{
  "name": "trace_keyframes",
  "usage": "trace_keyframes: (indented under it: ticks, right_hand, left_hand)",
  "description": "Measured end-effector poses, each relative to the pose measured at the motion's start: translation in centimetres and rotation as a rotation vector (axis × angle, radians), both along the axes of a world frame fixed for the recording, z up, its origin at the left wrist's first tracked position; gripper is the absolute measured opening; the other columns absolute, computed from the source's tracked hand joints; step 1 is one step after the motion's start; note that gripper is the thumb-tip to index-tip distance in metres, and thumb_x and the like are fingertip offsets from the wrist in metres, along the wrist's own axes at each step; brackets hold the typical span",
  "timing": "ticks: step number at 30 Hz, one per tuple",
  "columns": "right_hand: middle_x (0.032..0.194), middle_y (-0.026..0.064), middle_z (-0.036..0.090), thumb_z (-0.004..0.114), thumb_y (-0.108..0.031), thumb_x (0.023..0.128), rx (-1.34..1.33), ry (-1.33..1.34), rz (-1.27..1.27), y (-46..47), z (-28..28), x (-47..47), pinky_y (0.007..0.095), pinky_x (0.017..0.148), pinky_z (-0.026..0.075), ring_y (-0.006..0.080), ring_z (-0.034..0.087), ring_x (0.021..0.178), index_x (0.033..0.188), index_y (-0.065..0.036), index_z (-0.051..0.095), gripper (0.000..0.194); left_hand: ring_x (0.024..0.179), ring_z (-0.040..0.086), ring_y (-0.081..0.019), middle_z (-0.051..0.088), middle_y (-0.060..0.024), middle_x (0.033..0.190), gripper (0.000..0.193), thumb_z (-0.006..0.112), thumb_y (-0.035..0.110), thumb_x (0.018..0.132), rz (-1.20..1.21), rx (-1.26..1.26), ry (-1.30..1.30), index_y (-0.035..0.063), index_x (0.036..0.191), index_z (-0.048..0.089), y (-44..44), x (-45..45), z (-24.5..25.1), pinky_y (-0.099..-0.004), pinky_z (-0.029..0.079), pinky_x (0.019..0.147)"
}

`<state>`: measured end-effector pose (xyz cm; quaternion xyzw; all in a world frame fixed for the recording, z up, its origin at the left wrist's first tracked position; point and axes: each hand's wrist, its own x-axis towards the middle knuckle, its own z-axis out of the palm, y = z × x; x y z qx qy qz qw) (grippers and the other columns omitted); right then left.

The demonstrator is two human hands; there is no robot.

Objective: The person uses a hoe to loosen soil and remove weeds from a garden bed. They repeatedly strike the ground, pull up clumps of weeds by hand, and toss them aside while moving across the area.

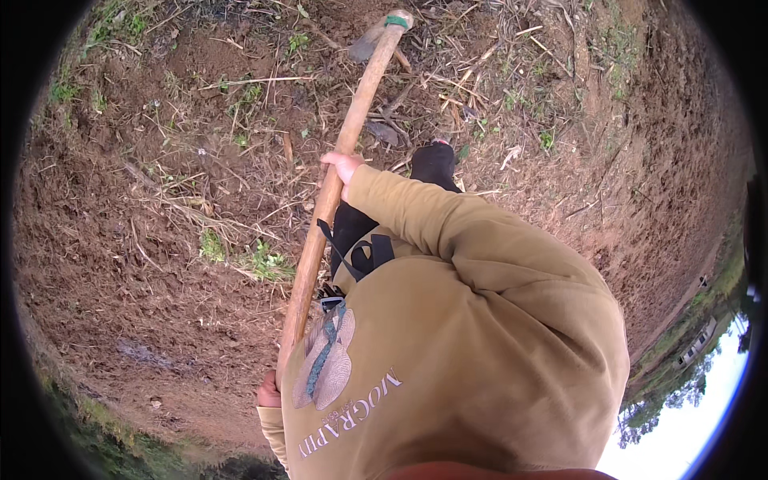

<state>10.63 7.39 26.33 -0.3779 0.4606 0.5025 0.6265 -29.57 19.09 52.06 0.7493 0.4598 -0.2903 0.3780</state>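
A long-handled hoe runs diagonally from lower left to the top centre. My right hand [343,170] is closed around the middle of its wooden handle [312,252]. Near the rear end of the handle, at the lower left, my left hand [269,390] grips the wood, partly hidden by the handle and my sweatshirt. At the far end, a green band [396,21] wraps the handle beside the hoe's metal blade [366,45], which is at or just above the ground; contact cannot be told.
Reddish-brown soil [174,288] surrounds me, strewn with dry stalks [474,72] and small green weeds [264,262]. My dark footwear [434,161] shows beyond the right forearm. A black strap [342,252] hangs at my waist beside the handle. A building [697,343] and trees stand far off at right.
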Motion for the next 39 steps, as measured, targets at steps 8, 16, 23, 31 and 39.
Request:
trace_keyframes:
  ticks: [8, 16, 23, 31, 39]
  right_hand:
    - [0.061, 0.0063, 0.047, 0.055, -0.012, 0.075, -0.104, -0.356, -0.377, -18.1, -3.8, 7.8, 0.0377, 0.05, 0.046, 0.0224, 0.048, 0.052, 0.077, -0.008, 0.044, 0.012]
    - [0.054, 0.0085, 0.044, 0.054, -0.018, 0.074, -0.221, -0.173, -0.383, -13.1, -11.4, 2.9, 0.0411, 0.051, 0.043, 0.0269, 0.047, 0.05, 0.062, -0.009, 0.041, 0.02]
    - [0.076, 0.0068, 0.053, 0.058, -0.013, 0.079, 0.51, 0.276, -0.345, 3.2, 0.8, -11.3, 0.0415, 0.081, 0.047, 0.0237, 0.055, 0.078, 0.081, -0.007, 0.048, 0.013]
    - [0.073, 0.006, 0.054, 0.058, -0.015, 0.075, 0.292, 0.019, -0.494, -2.9, 2.3, -4.5, 0.0399, 0.082, 0.043, 0.024, 0.052, 0.077, 0.074, -0.007, 0.049, 0.012]
    - [0.06, 0.0045, 0.044, 0.052, -0.012, 0.074, -0.11, -0.216, -0.511, -16.0, -1.6, 0.2, 0.0376, 0.065, 0.045, 0.0206, 0.046, 0.058, 0.074, -0.008, 0.043, 0.01]
  left_hand:
    - [0.066, 0.061, -0.0363, 0.062, -0.0177, 0.07, 0.026, 0.064, 0.027, 0.07, -0.588, 0.019, -0.052, 0.0121, 0.091, 0.058, 1.1, 16.3, -10.2, -0.045, 0.048, 0.057]
    - [0.06, 0.06, -0.033, 0.06, -0.014, 0.067, 0.016, 0.061, 0.009, 0.068, -0.766, 0.199, -0.047, 0.0097, 0.083, 0.055, 5.2, 20.0, -10.1, -0.0423, 0.049, 0.054]
    - [0.058, 0.061, -0.0332, 0.06, -0.0153, 0.065, 0.019, 0.065, 0.005, 0.058, -0.531, 0.533, 0.197, 0.0091, 0.075, 0.059, 12.8, 10.9, 14.4, -0.0361, 0.049, 0.054]
    - [0.06, 0.062, -0.0291, 0.061, -0.0141, 0.067, 0.025, 0.065, 0.004, 0.059, -0.506, 0.311, -0.023, 0.009, 0.083, 0.061, 14.7, 13.9, 6.6, -0.0326, 0.048, 0.054]
    - [0.062, 0.059, -0.0338, 0.059, -0.0138, 0.068, 0.015, 0.062, 0.01, 0.067, -0.738, 0.078, -0.318, 0.0106, 0.08, 0.055, 9.9, 18.1, -6.5, -0.0402, 0.047, 0.053]
